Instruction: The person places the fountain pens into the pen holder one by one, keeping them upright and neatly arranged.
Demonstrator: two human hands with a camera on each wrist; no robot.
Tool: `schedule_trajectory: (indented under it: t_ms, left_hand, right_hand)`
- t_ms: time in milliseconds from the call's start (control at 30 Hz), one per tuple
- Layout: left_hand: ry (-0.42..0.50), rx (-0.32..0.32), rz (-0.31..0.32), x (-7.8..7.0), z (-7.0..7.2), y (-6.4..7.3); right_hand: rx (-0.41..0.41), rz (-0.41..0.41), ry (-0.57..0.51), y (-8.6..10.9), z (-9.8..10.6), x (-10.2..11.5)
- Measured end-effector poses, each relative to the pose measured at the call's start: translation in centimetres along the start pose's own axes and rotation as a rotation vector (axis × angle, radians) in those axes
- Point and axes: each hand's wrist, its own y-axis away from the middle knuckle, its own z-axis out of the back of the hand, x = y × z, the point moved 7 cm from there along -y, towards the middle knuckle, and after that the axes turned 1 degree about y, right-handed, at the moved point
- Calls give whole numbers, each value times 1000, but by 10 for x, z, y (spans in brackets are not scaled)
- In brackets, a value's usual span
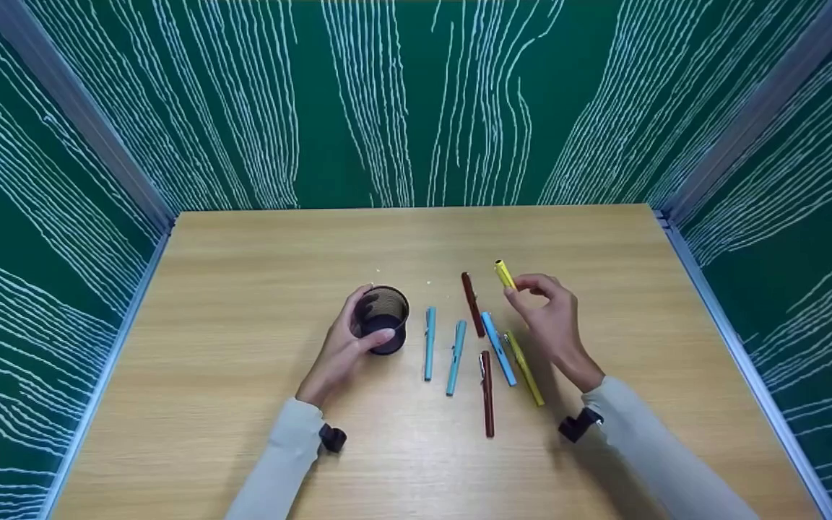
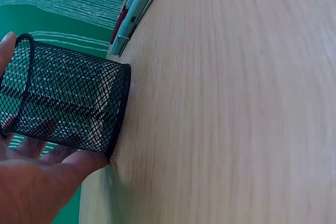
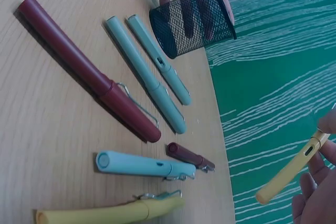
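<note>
Seven slim pens show in the head view, six lying on the pale wood-grain tabletop (image 1: pixel 228 303) and one in the air. Right of the frame's centre, the person's right hand (image 1: pixel 552 314) pinches that one, a bright yellow pen (image 1: pixel 505 274), between thumb and fingers above the tabletop. Left of centre, the person's left hand (image 1: pixel 340 354) grips a round black wire-mesh cup (image 1: pixel 382 310) — thumb across its near side, fingers around its left — and the cup is upright, mouth up.

Just right of the cup lie a light teal pen (image 1: pixel 430 343) and a second teal pen (image 1: pixel 456 358). Farther right, a dark red pen (image 1: pixel 472 304) sits highest in the frame, a sky-blue pen (image 1: pixel 499 349) and an olive-yellow pen (image 1: pixel 524 368) slant side by side, and another dark red pen (image 1: pixel 487 394) lies lowest. Green panels with wavy white lines (image 1: pixel 311 108) fill the top of the frame.
</note>
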Motion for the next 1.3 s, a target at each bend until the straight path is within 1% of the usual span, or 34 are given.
schedule_trajectory:
  t_ms: [167,367,533,600,767,1033,1300]
  left_hand:
    - [-16,-12,3,1,1,1]
    - [-10,-2,-2,1,0,0]
    - [-20,-5,-5,2,1,0]
    - [-2,1,-17,1,0,0]
    - [46,23,-49,1,-2,-2]
    - [41,12,-36,1,-1,0]
    - [21,12,-32,-2,-1,0]
  right_hand:
    - [20,18,1,-2,-9,6]
    - [38,57,-21,-3,-20,16]
    - [64,84,-14,-6,-28,25]
    - [67,89,-11,-6,-31,29]
    - [76,92,-15,-7,-37,36]
    - [111,107,-41,-6,-50,48]
    - [135,89,-79,-7,-59,59]
